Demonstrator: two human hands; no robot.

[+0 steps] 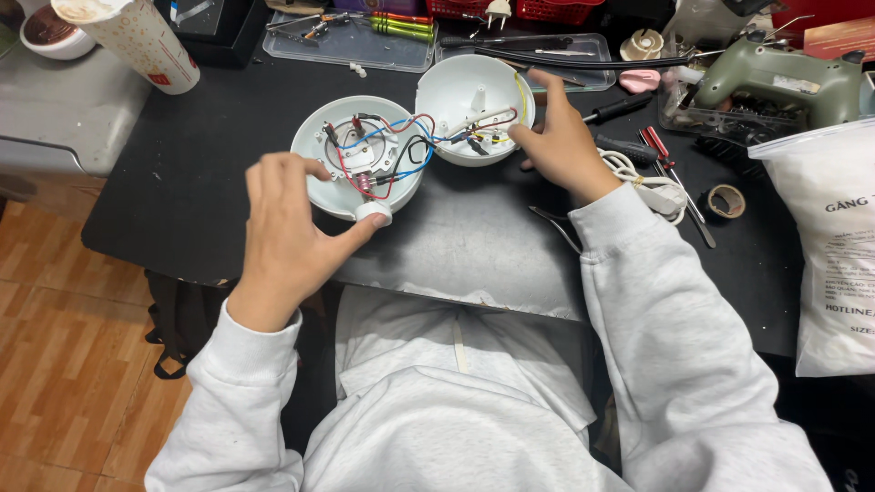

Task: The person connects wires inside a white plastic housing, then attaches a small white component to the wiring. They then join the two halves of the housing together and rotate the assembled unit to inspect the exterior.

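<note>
Head camera: left hand (pixel 283 232) pinches the white knob (pixel 373 212) at the wired round base (pixel 357 155); right hand (pixel 561 137) grips the second white shell's (pixel 474 118) rim, fingertips curled. Best steady both halves so the linking wires (pixel 428 128) stay slack.

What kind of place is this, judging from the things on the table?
Probably a small repair workbench: an opened white appliance shell with coloured wires exposed, screwdrivers lying about, and a green power tool at the back.
</note>
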